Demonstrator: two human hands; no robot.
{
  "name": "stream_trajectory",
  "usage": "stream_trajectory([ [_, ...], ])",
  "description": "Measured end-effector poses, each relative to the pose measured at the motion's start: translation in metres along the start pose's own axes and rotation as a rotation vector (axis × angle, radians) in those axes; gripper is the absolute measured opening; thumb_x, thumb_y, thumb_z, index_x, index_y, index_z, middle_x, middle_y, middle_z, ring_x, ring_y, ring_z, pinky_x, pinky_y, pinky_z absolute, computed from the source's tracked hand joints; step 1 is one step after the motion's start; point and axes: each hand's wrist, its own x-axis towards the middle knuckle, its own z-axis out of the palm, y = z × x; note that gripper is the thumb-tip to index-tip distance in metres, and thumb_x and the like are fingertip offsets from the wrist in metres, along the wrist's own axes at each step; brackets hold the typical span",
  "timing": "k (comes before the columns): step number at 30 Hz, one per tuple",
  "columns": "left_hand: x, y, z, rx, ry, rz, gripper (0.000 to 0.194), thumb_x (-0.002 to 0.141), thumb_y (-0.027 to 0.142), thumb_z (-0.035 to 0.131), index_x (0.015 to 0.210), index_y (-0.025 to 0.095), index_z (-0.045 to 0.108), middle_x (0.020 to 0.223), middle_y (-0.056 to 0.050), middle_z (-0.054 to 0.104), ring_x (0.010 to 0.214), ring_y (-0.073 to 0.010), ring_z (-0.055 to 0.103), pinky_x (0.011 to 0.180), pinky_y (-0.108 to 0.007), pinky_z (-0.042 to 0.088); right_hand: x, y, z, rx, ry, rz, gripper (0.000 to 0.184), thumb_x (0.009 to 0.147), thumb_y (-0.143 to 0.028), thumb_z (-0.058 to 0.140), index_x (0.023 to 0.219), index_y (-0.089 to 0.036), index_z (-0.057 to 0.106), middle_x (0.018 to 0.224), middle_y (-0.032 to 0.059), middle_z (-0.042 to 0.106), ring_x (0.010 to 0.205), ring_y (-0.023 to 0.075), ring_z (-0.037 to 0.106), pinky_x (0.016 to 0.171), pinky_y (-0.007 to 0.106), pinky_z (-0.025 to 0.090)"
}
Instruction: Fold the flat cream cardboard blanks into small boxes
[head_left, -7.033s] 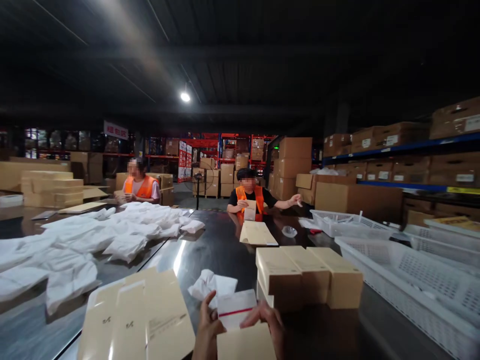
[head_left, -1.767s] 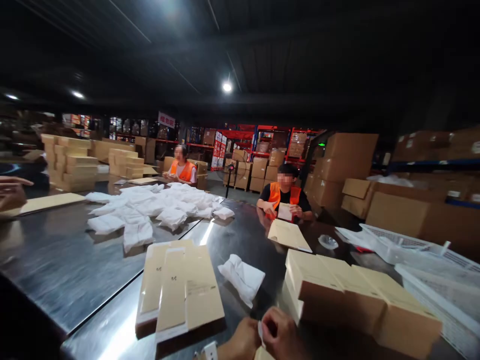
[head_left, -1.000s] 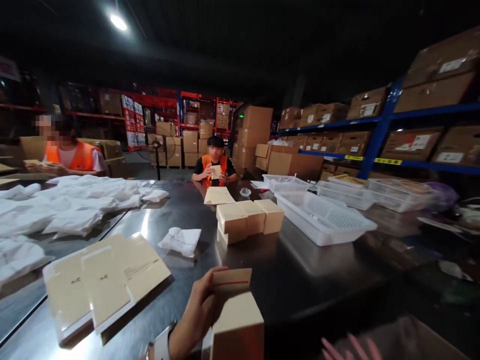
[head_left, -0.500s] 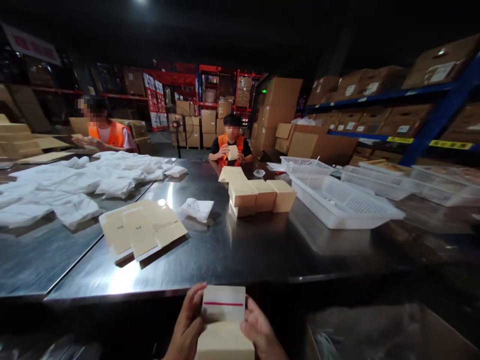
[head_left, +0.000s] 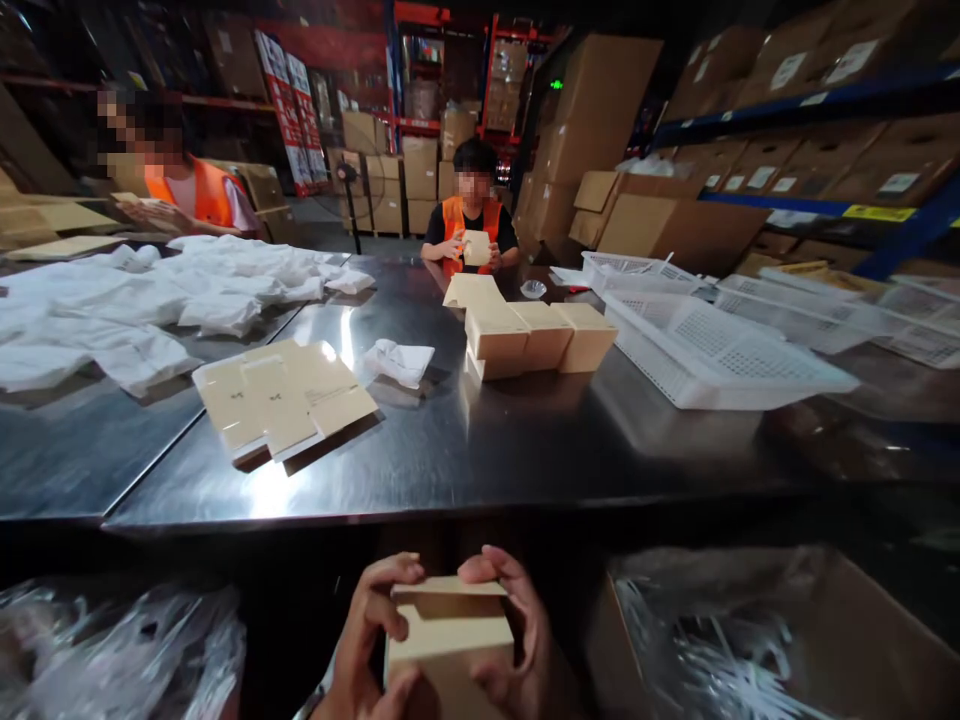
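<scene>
Between my two hands, in front of the table edge, is a small tan cardboard box [head_left: 450, 640]. My left hand [head_left: 367, 630] grips its left side, fingers curled over the top flap and thumb low on the front. Around the right side wraps my right hand [head_left: 529, 625], with fingertips on the flap's far edge. The flap looks partly folded down, with a dark gap under it. On the table lie flat box blanks [head_left: 281, 400], a white wrapped packet [head_left: 400, 362] and a group of closed tan boxes [head_left: 525, 335].
White plastic baskets [head_left: 720, 365] stand at the right of the metal table [head_left: 450, 450]. White packets [head_left: 142, 300] are heaped at the left. Clear plastic bags [head_left: 127, 650] and an open carton [head_left: 847, 620] flank me below. Two people in orange vests sit across, one holding a box.
The white inner flap with the red line has gone from sight as the box's tan flap is folded over. My fingers have moved onto its top edge. The view has tilted downward.
</scene>
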Motion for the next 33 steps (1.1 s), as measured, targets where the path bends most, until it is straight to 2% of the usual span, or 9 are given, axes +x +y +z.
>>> stream_trajectory([
  [1,0.003,0.005,0.000,-0.008,0.013,0.045,0.020,0.094,0.045,0.065,0.103,0.029,0.056,0.102,-0.003,0.065,0.101,-0.0219,0.065,0.097,-0.033,0.056,0.002,-0.005,0.001,-0.015,-0.008,-0.041,0.075,0.072,-0.076,0.078,0.128,-0.029,0.059,0.108,0.0087,0.066,0.092,0.0263,0.069,0.077,0.036,0.058],
  [3,0.009,0.015,-0.003,-0.004,-0.007,0.014,0.029,0.096,0.043,0.063,0.121,0.031,0.051,0.093,0.000,0.063,0.089,-0.0181,0.065,0.089,-0.027,0.059,0.007,-0.014,0.003,-0.079,-0.046,-0.136,0.054,0.079,-0.069,0.077,0.113,-0.029,0.067,0.102,0.0065,0.068,0.093,0.0241,0.067,0.081,0.034,0.057],
  [6,0.015,0.029,-0.011,0.200,-0.169,-0.105,0.042,0.096,0.049,0.062,0.133,0.031,0.055,0.105,-0.005,0.069,0.096,-0.0198,0.070,0.083,-0.025,0.061,0.013,-0.024,0.007,-0.149,-0.087,-0.259,0.039,0.084,-0.063,0.076,0.103,-0.030,0.070,0.098,0.0046,0.071,0.094,0.0228,0.067,0.086,0.034,0.056],
  [9,0.019,0.037,-0.019,0.361,-0.309,-0.113,0.041,0.094,0.049,0.066,0.131,0.032,0.063,0.122,-0.009,0.073,0.112,-0.0261,0.071,0.095,-0.032,0.060,0.013,-0.026,0.014,-0.146,-0.068,-0.271,0.039,0.085,-0.064,0.075,0.099,-0.028,0.069,0.096,0.0060,0.072,0.092,0.0234,0.068,0.083,0.035,0.057],
  [12,0.021,0.039,-0.023,0.307,-0.379,-0.061,0.034,0.096,0.042,0.064,0.128,0.031,0.065,0.119,-0.008,0.076,0.112,-0.0264,0.071,0.098,-0.036,0.058,0.009,-0.028,0.020,-0.148,-0.033,-0.253,0.042,0.084,-0.065,0.075,0.101,-0.028,0.068,0.096,0.0062,0.072,0.091,0.0242,0.069,0.083,0.037,0.057],
  [18,0.019,0.042,-0.025,0.234,-0.357,0.045,0.024,0.099,0.041,0.059,0.116,0.028,0.070,0.102,-0.006,0.078,0.099,-0.0230,0.073,0.097,-0.036,0.055,0.003,-0.040,0.025,-0.195,-0.091,-0.250,0.040,0.085,-0.065,0.075,0.094,-0.026,0.069,0.094,0.0071,0.075,0.091,0.0240,0.069,0.085,0.038,0.058],
  [23,0.023,0.049,-0.031,0.262,-0.372,0.090,0.021,0.100,0.039,0.059,0.114,0.027,0.070,0.101,-0.005,0.080,0.097,-0.0203,0.075,0.094,-0.032,0.056,0.004,-0.039,0.029,-0.222,-0.125,-0.267,0.037,0.087,-0.064,0.073,0.096,-0.028,0.070,0.090,0.0052,0.077,0.089,0.0233,0.068,0.088,0.039,0.055],
  [27,0.027,0.037,-0.034,0.200,-0.401,0.039,0.021,0.100,0.037,0.059,0.115,0.029,0.070,0.101,-0.004,0.079,0.099,-0.0215,0.073,0.098,-0.036,0.055,0.011,-0.028,0.029,-0.185,-0.112,-0.271,0.035,0.086,-0.064,0.075,0.095,-0.030,0.073,0.088,0.0037,0.077,0.087,0.0226,0.067,0.087,0.038,0.055],
  [33,0.025,-0.005,-0.040,0.099,-0.443,0.079,0.034,0.102,0.039,0.055,0.133,0.038,0.067,0.108,-0.006,0.080,0.101,-0.0222,0.074,0.093,-0.035,0.059,0.031,0.008,0.020,-0.175,-0.131,-0.346,0.017,0.092,-0.053,0.073,0.096,-0.036,0.074,0.085,0.0001,0.073,0.085,0.0202,0.068,0.085,0.036,0.056],
])
